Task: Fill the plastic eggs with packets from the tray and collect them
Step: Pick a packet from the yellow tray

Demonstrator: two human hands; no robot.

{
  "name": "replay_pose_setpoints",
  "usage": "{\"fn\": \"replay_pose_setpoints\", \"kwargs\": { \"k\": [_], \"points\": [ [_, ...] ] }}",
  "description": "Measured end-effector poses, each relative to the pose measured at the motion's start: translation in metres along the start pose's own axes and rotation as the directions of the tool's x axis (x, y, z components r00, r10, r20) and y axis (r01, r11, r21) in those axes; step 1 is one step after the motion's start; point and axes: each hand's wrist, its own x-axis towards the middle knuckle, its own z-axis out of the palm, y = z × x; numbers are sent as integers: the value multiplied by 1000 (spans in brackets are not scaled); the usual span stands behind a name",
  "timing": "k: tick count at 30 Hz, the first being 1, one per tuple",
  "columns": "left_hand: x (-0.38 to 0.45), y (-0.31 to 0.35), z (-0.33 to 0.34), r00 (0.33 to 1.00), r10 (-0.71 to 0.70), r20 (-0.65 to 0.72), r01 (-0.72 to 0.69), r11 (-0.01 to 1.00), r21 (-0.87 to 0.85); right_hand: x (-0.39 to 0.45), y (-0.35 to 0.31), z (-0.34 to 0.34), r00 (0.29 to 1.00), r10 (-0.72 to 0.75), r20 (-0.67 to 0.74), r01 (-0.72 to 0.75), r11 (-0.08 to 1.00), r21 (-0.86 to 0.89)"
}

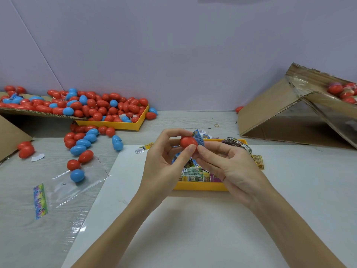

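step in hand: filling. left hand (164, 161) pinches a red egg (188, 143) between thumb and fingertips, raised above the far edge of the tray (199, 187). right hand (228, 163), fingers curled, holds a blue packet (199, 138) against the egg's right side; the packet sticks out, not yet inside. cannot tell whether the egg is open or which half is held.

tray sits mid-table, near edge toward the person, more packets (195, 174) lying in it. loose eggs (85, 144) spread over the table's left side; a box (270, 115) holding red eggs stands at the right edge.

next move, as judged: tuck the packet fully in, then press the egg closed without trapping the wrapper in the seam.
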Motion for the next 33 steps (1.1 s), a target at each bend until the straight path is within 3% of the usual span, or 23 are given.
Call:
{"fn": "replay_pose_setpoints", "kwargs": {
  "k": [9, 18, 22, 27, 33],
  "points": [
    [2, 3, -6, 999, 14, 35, -14, 1000, 4, -3, -4, -1, 997, 39, 63, -37, 999, -29],
    [7, 8, -16, 992, -59, 115, 63, 998, -30, -1, -10, -6, 971, 154, 182, -154, 988, -16],
    [8, 7, -16, 991, -61, 119, 62, 998, 1, 0, -10, -8, 975, 155, 161, -152, 988, -32],
    [6, 4, -15, 998, 35, 43, -41, 989, 139, 0, -8, -9, 977, 146, 154, -138, 989, -59],
    [4, 0, -14, 976, 212, 49, -217, 932, 289, -1, -11, -8, 956, 241, 168, -245, 970, 3]
  ]
}}
